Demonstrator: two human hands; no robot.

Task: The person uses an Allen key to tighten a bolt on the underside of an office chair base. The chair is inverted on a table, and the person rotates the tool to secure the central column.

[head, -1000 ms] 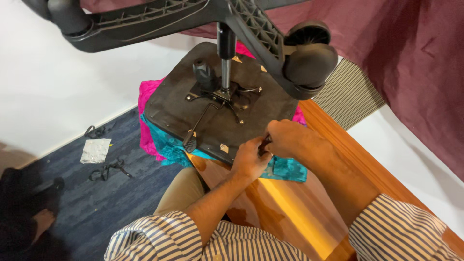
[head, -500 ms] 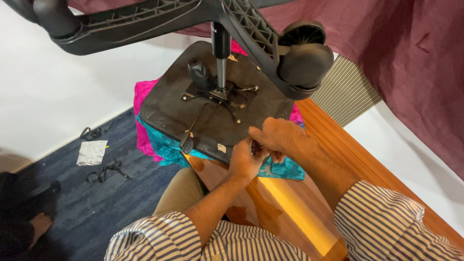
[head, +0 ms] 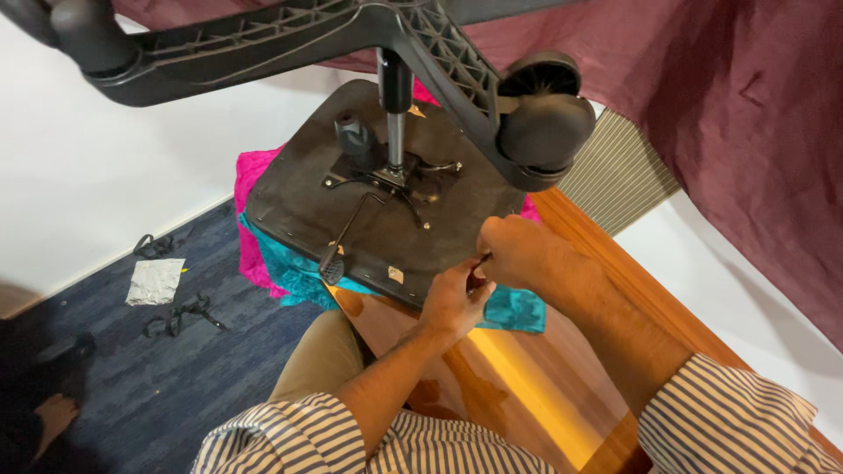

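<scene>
While the upturned chair seat (head: 386, 219) lies on wood | left hand (head: 452, 298), right hand (head: 514, 254) pinched together at its edge

small pale sticker (head: 396, 275) on upturned black chair seat (head: 299, 211), near its front edge

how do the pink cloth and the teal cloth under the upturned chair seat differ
The pink cloth shows mostly at the seat's far left side, with a bit past the far edge; the teal cloth runs along the near edge, beside the left hand and right hand. Pink hangs down the table's side; teal's right end lies flat on the tabletop. Both are crumpled and pinned beneath the seat.
</scene>
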